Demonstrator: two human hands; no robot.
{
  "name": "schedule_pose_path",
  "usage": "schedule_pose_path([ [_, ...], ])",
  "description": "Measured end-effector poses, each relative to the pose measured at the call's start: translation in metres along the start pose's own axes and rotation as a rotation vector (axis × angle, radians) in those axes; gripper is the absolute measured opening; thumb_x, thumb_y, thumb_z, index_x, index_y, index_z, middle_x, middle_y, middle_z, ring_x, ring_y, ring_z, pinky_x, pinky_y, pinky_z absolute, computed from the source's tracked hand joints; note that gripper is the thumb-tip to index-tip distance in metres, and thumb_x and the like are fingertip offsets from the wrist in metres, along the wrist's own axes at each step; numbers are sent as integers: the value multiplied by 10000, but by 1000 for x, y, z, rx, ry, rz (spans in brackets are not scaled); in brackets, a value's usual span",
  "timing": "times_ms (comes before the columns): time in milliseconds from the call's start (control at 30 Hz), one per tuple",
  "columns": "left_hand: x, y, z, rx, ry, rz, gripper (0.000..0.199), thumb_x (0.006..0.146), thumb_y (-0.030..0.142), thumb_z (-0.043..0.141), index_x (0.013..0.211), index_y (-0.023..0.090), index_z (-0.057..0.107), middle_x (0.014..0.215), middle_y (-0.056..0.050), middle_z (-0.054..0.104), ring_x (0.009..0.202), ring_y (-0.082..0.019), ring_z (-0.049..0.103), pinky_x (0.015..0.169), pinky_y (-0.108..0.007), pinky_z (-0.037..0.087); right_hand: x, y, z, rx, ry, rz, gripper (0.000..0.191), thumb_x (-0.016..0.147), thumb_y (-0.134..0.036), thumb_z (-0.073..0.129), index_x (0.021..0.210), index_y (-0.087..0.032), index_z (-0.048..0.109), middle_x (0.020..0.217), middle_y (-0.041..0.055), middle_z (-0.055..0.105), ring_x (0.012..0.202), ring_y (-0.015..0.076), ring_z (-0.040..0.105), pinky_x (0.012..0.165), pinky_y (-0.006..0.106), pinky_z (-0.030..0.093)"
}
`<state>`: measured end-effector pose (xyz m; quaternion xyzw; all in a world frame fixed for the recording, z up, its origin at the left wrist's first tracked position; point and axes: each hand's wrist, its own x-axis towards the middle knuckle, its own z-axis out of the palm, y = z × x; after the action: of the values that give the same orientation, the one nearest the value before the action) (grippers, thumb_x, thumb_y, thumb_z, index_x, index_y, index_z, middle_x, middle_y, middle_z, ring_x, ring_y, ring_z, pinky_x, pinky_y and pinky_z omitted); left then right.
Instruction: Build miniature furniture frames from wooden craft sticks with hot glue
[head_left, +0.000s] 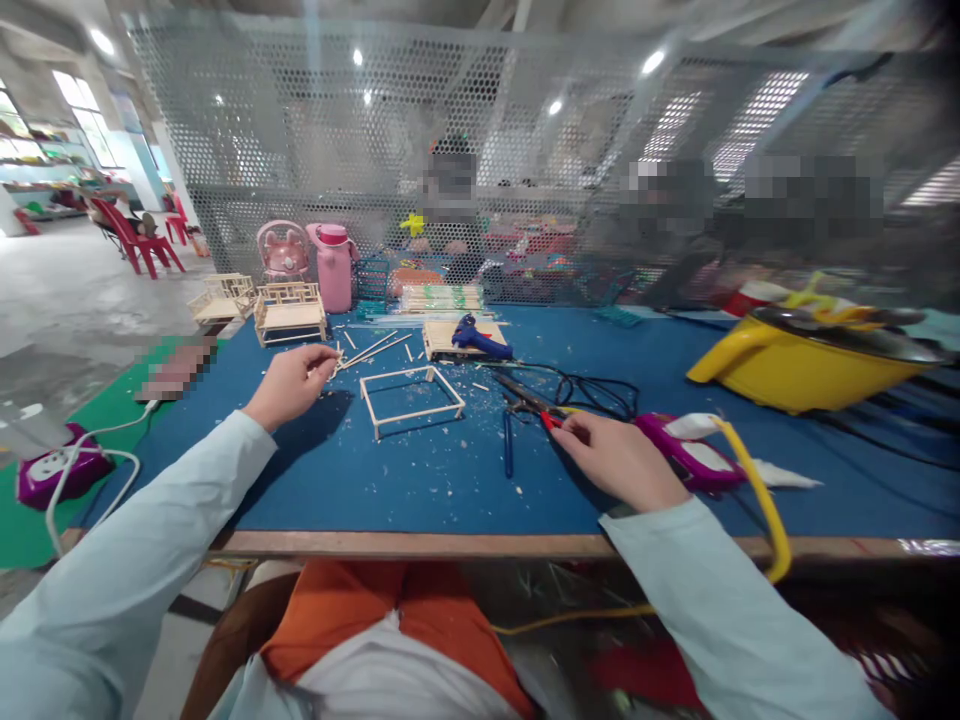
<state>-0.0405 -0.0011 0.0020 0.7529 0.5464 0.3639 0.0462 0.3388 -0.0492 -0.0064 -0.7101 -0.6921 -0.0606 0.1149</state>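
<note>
My left hand (294,382) is closed in a pinch at the near ends of some thin wooden sticks (373,349), above the blue tabletop. Under the fingers of my right hand (619,455) is the red handle of dark-jawed pliers (531,400), which point away to the left. Between the hands stands a small rectangular frame of wooden sticks (411,409) with short corner posts. Beside the pliers lies a thin blue rod (508,445). A blue glue gun (480,340) rests on a wooden panel piece (439,336) behind the frame.
Small wooden furniture models (290,314) and a pink bottle (334,268) stand at the back left. A purple power strip (694,460) with a yellow cord lies right of my right hand, before a yellow pot (802,365). Mesh (300,130) closes off the back.
</note>
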Motion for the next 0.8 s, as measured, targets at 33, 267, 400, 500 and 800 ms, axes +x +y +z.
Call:
schedule_pose_path([
  [33,-2,2,4,13,-28,50,294,804,308,433,930,144,641,804,-53,678,678,-159,587,668,-269,457,-1,-1,2,-10,5,16,241,763,-389,445,629,-215,545,585,30,609,536,181,547,475,254,296],
  [267,-8,5,19,121,-96,261,379,739,93,380,1037,160,603,1112,-66,614,1042,-171,543,943,-310,392,-5,-29,5,-50,200,-12,209,767,-384,467,729,-187,527,749,98,605,708,222,563,553,276,335],
  [400,-5,-2,27,171,-113,116,447,766,90,368,1182,149,519,1196,-84,568,1114,-183,502,964,-320,373,-7,-55,5,81,90,-69,285,781,-457,446,647,-210,490,603,34,572,581,184,527,509,260,295],
  [500,2,-5,35,140,-216,127,530,759,124,453,1286,168,421,1200,-85,572,1070,-200,538,920,-316,402,-5,-73,2,168,40,-127,293,777,-463,460,629,-214,497,559,6,557,537,164,509,505,254,294],
  [800,6,-2,46,-16,-316,173,362,789,222,504,1142,163,558,901,-60,670,818,-171,606,769,-282,450,27,-96,11,214,-5,-362,443,716,-220,533,1150,-134,513,1088,133,584,921,218,566,803,301,411],
])
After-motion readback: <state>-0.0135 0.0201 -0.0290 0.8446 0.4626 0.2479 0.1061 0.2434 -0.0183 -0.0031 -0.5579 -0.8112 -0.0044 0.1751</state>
